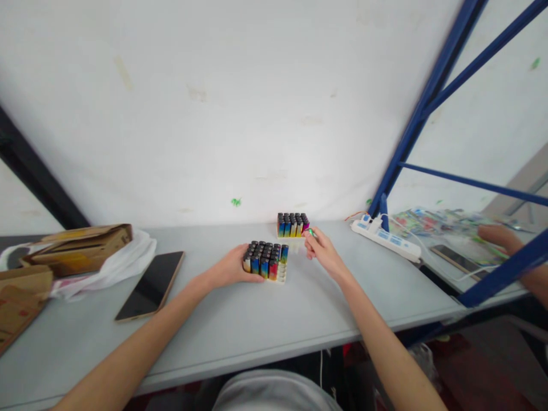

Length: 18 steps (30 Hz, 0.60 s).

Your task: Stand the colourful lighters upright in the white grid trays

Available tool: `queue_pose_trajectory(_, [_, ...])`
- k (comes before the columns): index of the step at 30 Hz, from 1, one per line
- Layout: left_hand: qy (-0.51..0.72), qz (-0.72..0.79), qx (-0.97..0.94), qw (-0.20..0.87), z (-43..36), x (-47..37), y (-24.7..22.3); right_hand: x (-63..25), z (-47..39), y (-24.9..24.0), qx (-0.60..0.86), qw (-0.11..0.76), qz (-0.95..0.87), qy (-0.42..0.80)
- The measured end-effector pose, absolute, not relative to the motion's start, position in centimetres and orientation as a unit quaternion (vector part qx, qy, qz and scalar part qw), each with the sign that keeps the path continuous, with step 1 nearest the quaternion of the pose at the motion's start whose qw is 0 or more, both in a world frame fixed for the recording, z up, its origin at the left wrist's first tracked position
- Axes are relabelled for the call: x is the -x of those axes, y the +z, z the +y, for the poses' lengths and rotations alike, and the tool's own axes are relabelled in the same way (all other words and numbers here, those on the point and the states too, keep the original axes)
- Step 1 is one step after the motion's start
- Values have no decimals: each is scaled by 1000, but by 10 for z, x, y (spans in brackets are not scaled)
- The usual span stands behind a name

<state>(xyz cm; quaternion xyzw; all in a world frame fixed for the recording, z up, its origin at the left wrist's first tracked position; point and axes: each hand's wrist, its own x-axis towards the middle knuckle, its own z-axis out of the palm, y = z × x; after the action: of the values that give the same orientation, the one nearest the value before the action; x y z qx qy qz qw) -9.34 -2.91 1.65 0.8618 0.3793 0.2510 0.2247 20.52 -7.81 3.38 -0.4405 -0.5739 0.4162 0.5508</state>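
Rows of colourful lighters with black tops (264, 260) stand upright in a white tray (281, 274) near the middle of the table. My left hand (235, 265) is wrapped round the left side of this block, thumb along its front. Empty slots show along the tray's right edge, with one lighter at the back of that column. To the right, my right hand (319, 245) is raised with its fingers pinched on a small green and silvery item (311, 232), too small to name. Just behind it, a second block of lighters (291, 225) stands near the wall.
A dark tablet (150, 285), white plastic bag (107, 277) and cardboard boxes (85, 248) lie at left. At right are a power strip (385, 238), a blue frame (406, 142), a phone (458, 260) and another person's hand (500, 237).
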Motion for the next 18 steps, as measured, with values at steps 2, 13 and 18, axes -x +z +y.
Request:
queue_pose_trajectory(2, [249,376,-863,229,-29,93,17,-204,-77,31,483,536,-584,372])
queue_pose_trajectory(13, [250,377,-861,232,-29,92,17,-208,-78,30,619,488,-601,130])
queue_pose_trajectory(18, [252,377,-862,227,-30,92,18,-209,-77,30,617,481,-610,122])
